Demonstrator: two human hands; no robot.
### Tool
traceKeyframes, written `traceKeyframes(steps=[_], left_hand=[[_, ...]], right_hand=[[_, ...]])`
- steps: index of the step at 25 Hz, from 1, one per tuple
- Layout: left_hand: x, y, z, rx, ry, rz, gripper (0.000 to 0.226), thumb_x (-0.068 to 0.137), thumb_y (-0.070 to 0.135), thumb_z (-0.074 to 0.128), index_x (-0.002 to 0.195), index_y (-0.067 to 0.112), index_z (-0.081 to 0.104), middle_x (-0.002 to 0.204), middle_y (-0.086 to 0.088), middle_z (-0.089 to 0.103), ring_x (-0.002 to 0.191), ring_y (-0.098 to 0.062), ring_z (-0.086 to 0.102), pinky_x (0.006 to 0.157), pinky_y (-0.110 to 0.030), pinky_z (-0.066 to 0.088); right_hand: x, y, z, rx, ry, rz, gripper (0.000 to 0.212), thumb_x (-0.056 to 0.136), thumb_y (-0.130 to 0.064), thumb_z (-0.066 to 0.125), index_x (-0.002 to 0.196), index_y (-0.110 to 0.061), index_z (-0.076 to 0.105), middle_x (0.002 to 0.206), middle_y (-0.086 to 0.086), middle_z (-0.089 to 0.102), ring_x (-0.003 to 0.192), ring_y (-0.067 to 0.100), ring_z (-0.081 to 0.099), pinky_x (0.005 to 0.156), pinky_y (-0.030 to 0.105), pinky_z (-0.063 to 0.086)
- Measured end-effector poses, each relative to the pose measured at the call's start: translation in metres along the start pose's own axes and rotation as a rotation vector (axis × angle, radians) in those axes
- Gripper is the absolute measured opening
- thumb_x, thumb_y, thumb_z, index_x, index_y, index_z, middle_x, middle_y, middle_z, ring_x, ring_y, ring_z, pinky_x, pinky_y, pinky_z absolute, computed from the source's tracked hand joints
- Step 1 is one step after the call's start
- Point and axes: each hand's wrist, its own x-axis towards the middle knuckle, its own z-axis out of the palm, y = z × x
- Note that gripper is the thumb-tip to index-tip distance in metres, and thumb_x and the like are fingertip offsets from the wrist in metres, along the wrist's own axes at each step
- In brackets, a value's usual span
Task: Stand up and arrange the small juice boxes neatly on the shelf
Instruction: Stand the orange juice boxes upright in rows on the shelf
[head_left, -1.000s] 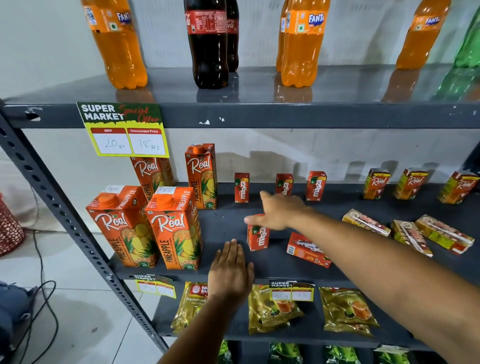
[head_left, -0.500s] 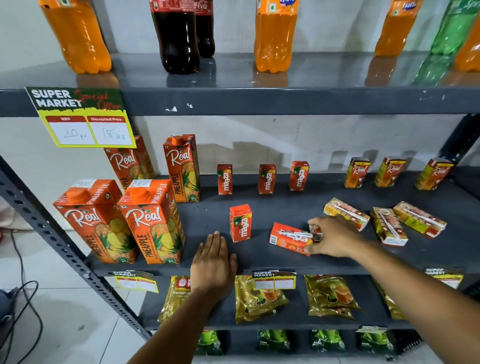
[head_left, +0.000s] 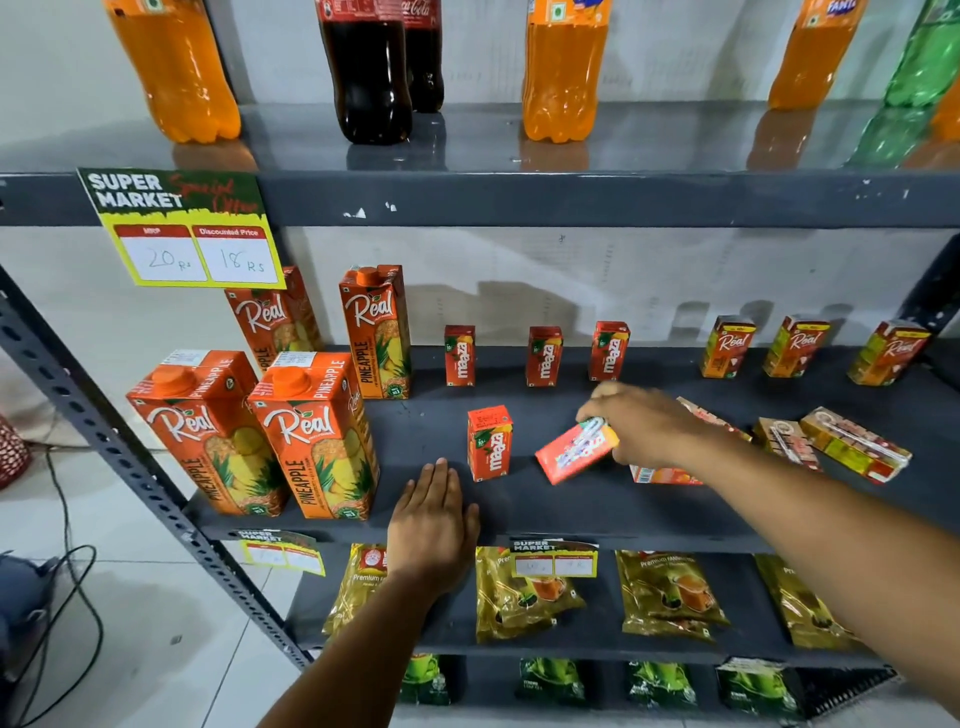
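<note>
My right hand (head_left: 644, 423) grips a small red Maaza juice box (head_left: 574, 451), tilted and lifted off the dark middle shelf (head_left: 545, 504). Just left of it one small Maaza box (head_left: 488, 442) stands upright. Three more Maaza boxes (head_left: 544, 356) stand in a row at the back. Three small Real boxes (head_left: 726, 347) stand at the back right. Small Real boxes (head_left: 854, 444) lie flat on the right, and another flat box (head_left: 662, 475) shows under my right wrist. My left hand (head_left: 432, 525) rests flat, palm down, on the shelf's front edge.
Large Real pineapple cartons (head_left: 311, 436) stand at the left of the shelf. Soda bottles (head_left: 366, 67) line the shelf above. Gold pouches (head_left: 670, 595) fill the shelf below. A price sign (head_left: 182, 228) hangs at upper left. A cable (head_left: 72, 571) lies on the floor.
My right hand left the standing Maaza box, moved right to one lying flat, took hold of it and has now raised it, tilted, off the shelf. The left hand stayed put.
</note>
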Motion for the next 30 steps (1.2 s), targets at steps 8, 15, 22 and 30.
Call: traceKeyframes(steps=[8, 15, 22, 30], left_hand=[[0.0, -0.002, 0.0, 0.008, -0.018, 0.006, 0.064, 0.096, 0.047, 0.024, 0.146, 0.007, 0.025, 0.156, -0.013, 0.023, 0.144, -0.025, 0.018, 0.116, -0.038, 0.011], [0.0, -0.001, -0.001, 0.0, -0.017, 0.01, 0.064, 0.096, 0.047, 0.023, 0.146, 0.007, 0.025, 0.156, -0.013, 0.023, 0.144, -0.025, 0.017, 0.116, -0.038, 0.012], [-0.001, 0.0, -0.002, 0.001, -0.008, 0.01, 0.066, 0.094, 0.048, 0.019, 0.146, 0.007, 0.027, 0.156, -0.013, 0.025, 0.144, -0.025, 0.018, 0.116, -0.038, 0.012], [-0.001, -0.001, -0.001, -0.012, -0.008, 0.012, 0.066, 0.095, 0.048, 0.021, 0.145, 0.006, 0.028, 0.155, -0.014, 0.027, 0.143, -0.026, 0.021, 0.116, -0.037, 0.012]], right_hand=[[0.028, -0.013, -0.022, -0.453, 0.069, -0.505, 0.035, 0.091, -0.04, 0.043, 0.121, -0.027, 0.054, 0.12, 0.002, 0.061, 0.107, 0.025, 0.055, 0.086, 0.042, 0.048], [0.032, -0.01, -0.032, -0.444, 0.068, -0.525, 0.033, 0.087, -0.028, 0.06, 0.12, -0.031, 0.058, 0.123, -0.008, 0.065, 0.112, 0.019, 0.056, 0.089, 0.041, 0.049], [0.037, -0.014, -0.032, -0.446, 0.008, -0.503, 0.045, 0.08, -0.026, 0.07, 0.123, -0.03, 0.057, 0.123, -0.008, 0.065, 0.111, 0.019, 0.055, 0.086, 0.041, 0.049], [0.041, -0.025, -0.022, -0.27, -0.016, 0.072, 0.075, 0.072, -0.079, 0.046, 0.112, -0.016, 0.052, 0.085, 0.0, 0.06, 0.073, 0.023, 0.055, 0.057, 0.034, 0.038]])
